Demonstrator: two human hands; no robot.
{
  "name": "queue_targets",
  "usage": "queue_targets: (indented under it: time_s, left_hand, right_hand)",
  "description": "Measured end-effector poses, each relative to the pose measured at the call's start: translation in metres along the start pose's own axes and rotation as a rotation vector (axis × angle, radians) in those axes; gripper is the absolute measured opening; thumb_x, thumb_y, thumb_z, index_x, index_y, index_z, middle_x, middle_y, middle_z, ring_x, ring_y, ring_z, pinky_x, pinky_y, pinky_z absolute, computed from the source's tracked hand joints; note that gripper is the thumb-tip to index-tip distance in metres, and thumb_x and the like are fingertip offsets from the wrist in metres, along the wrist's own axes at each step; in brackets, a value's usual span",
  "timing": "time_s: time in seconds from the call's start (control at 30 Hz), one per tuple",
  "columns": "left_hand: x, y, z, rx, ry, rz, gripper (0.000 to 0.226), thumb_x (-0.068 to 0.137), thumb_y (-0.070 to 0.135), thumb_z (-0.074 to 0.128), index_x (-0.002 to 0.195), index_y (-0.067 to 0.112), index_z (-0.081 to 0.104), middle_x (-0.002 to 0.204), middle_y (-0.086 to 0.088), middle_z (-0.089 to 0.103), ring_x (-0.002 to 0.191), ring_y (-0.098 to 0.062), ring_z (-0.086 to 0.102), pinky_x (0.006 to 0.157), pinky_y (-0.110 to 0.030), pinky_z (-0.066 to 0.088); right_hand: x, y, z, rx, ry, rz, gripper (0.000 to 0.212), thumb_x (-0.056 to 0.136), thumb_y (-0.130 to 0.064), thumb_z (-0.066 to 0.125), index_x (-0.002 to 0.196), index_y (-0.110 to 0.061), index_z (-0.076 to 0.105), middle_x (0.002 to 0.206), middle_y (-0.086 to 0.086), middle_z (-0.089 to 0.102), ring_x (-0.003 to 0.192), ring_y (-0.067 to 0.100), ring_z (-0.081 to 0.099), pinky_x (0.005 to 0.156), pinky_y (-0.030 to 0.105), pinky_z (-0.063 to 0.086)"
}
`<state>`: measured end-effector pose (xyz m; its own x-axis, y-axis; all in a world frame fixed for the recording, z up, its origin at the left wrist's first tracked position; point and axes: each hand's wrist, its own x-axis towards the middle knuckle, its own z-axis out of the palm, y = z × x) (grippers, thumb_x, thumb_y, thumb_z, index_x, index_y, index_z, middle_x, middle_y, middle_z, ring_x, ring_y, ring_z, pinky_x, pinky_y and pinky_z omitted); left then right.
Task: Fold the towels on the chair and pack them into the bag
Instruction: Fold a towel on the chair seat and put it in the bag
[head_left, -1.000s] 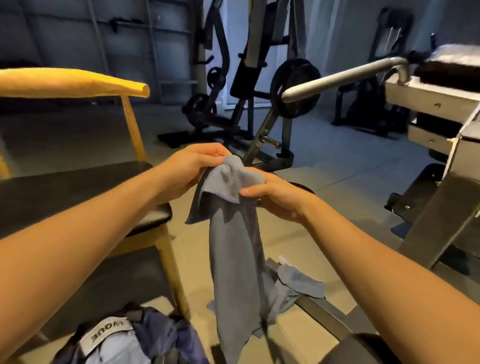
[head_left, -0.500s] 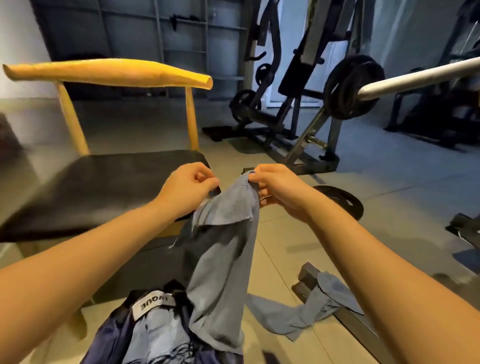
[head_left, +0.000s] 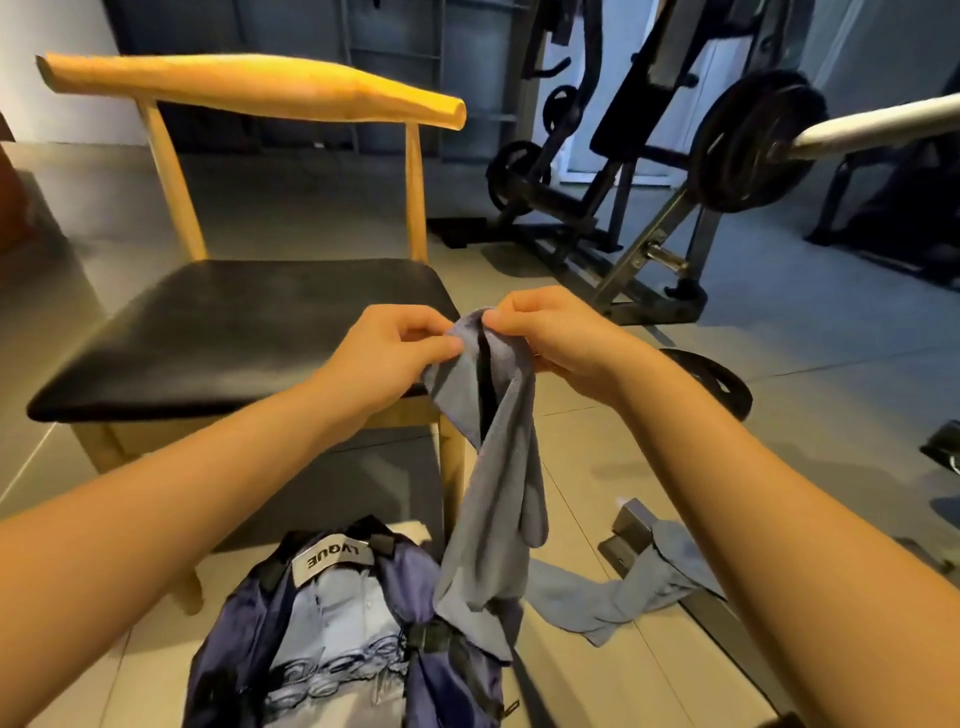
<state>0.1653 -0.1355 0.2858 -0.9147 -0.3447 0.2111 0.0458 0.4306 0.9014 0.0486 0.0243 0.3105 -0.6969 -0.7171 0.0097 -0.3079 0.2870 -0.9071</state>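
Towel (head_left: 498, 467) now hangs over the open bag (head_left: 228, 644), pale blue fabric (head_left: 337, 613) inside.

Your wooden chair (head_left: 234, 332) with its black padded seat stands on the tiled floor (head_left: 841, 364), left of and beyond your left hand (head_left: 400, 348). Below that hand an open navy bag (head_left: 332, 623) lies on the tiles. Below your right hand (head_left: 550, 332) a blue-grey towel (head_left: 613, 597) trails from the floor over a steel frame bar (head_left: 631, 530); to that hand's right, a weight plate (head_left: 711, 379) lies flat.
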Motion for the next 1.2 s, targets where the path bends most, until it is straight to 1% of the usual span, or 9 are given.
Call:
queue_targets:
  time_s: [0.07, 0.27, 0.43, 0.57, 0.7, 0.9, 1.03, 1.1, 1.2]
  left_hand:
    - [0.003, 0.001, -0.017, -0.018, -0.013, 0.024, 0.015, 0.098, 0.017, 0.066, 0.098, 0.006, 0.077, 0.091, -0.007, 0.076, 0.079, -0.005, 0.065, 0.065, -0.014, 0.052]
    - [0.018, -0.005, -0.048, 0.015, 0.078, -0.065, 0.018, 0.098, 0.027, 0.067, 0.092, 0.016, 0.080, 0.093, 0.000, 0.075, 0.092, -0.011, 0.065, 0.079, -0.029, 0.050]
    - [0.028, -0.008, -0.073, -0.077, 0.259, -0.125, 0.017, 0.097, 0.028, 0.068, 0.096, 0.017, 0.080, 0.093, 0.002, 0.073, 0.088, -0.008, 0.062, 0.076, -0.026, 0.049]
    - [0.039, -0.019, -0.118, -0.349, 0.529, -0.248, 0.006, 0.092, 0.022, 0.073, 0.090, 0.016, 0.074, 0.087, 0.000, 0.072, 0.079, -0.011, 0.067, 0.066, -0.023, 0.054]
    - [0.046, -0.039, -0.172, -0.409, 0.670, -0.333, 0.036, 0.081, 0.028, 0.079, 0.112, 0.011, 0.073, 0.097, -0.006, 0.076, 0.079, -0.017, 0.073, 0.058, -0.028, 0.055]
    - [0.058, -0.017, -0.234, -0.482, 0.755, -0.315, 0.043, 0.084, 0.022, 0.078, 0.121, 0.009, 0.062, 0.103, -0.008, 0.072, 0.083, -0.018, 0.072, 0.059, -0.034, 0.059]
    - [0.080, 0.027, -0.279, -0.528, 0.762, -0.161, 0.051, 0.075, 0.022, 0.080, 0.118, -0.001, 0.065, 0.111, -0.016, 0.075, 0.090, -0.022, 0.073, 0.083, -0.043, 0.062]
    - [0.082, 0.055, -0.291, -0.521, 0.772, -0.029, 0.024, 0.087, 0.015, 0.074, 0.105, -0.002, 0.070, 0.092, -0.010, 0.077, 0.075, -0.016, 0.072, 0.071, -0.031, 0.062]
    - [0.080, 0.072, -0.293, -0.383, 0.804, 0.066, 0.021, 0.093, 0.024, 0.072, 0.109, 0.012, 0.076, 0.094, -0.003, 0.076, 0.078, -0.010, 0.071, 0.061, -0.019, 0.057]
  right_hand:
    - [-0.003, 0.009, -0.004, 0.049, -0.030, 0.033, 0.036, 0.103, -0.029, 0.057, 0.072, -0.012, 0.061, 0.067, 0.000, 0.056, 0.064, 0.011, 0.051, 0.064, 0.027, 0.043]
    - [-0.011, 0.020, 0.001, 0.084, -0.168, 0.060, 0.063, 0.085, -0.045, 0.077, 0.103, 0.014, 0.064, 0.094, 0.019, 0.067, 0.084, 0.027, 0.060, 0.078, 0.036, 0.048]
    - [-0.013, 0.038, -0.010, 0.045, -0.253, 0.135, 0.035, 0.080, -0.039, 0.082, 0.086, -0.005, 0.073, 0.104, 0.016, 0.073, 0.089, 0.026, 0.067, 0.078, 0.031, 0.056]
    - [-0.016, 0.065, -0.023, -0.009, -0.337, 0.300, 0.033, 0.084, -0.031, 0.076, 0.100, -0.002, 0.075, 0.112, 0.017, 0.074, 0.100, 0.029, 0.070, 0.082, 0.034, 0.058]
    - [-0.012, 0.067, -0.029, -0.096, -0.401, 0.372, 0.017, 0.090, -0.025, 0.072, 0.083, -0.011, 0.078, 0.107, 0.016, 0.074, 0.102, 0.032, 0.070, 0.098, 0.043, 0.055]
    - [0.031, -0.038, -0.020, -0.096, -0.054, 0.226, 0.043, 0.089, -0.025, 0.077, 0.117, 0.007, 0.068, 0.111, 0.020, 0.074, 0.106, 0.039, 0.071, 0.085, 0.043, 0.060]
    - [0.073, -0.139, -0.004, -0.118, 0.259, -0.006, 0.024, 0.092, -0.033, 0.074, 0.105, -0.013, 0.076, 0.099, 0.008, 0.074, 0.095, 0.026, 0.070, 0.078, 0.037, 0.056]
    - [0.094, -0.180, 0.003, -0.118, 0.352, -0.136, 0.022, 0.095, -0.032, 0.068, 0.097, -0.012, 0.076, 0.095, 0.009, 0.072, 0.090, 0.022, 0.067, 0.077, 0.035, 0.056]
    - [0.123, -0.211, 0.014, -0.205, 0.425, -0.281, 0.033, 0.099, -0.027, 0.056, 0.085, 0.001, 0.068, 0.088, 0.018, 0.067, 0.077, 0.022, 0.056, 0.063, 0.032, 0.042]
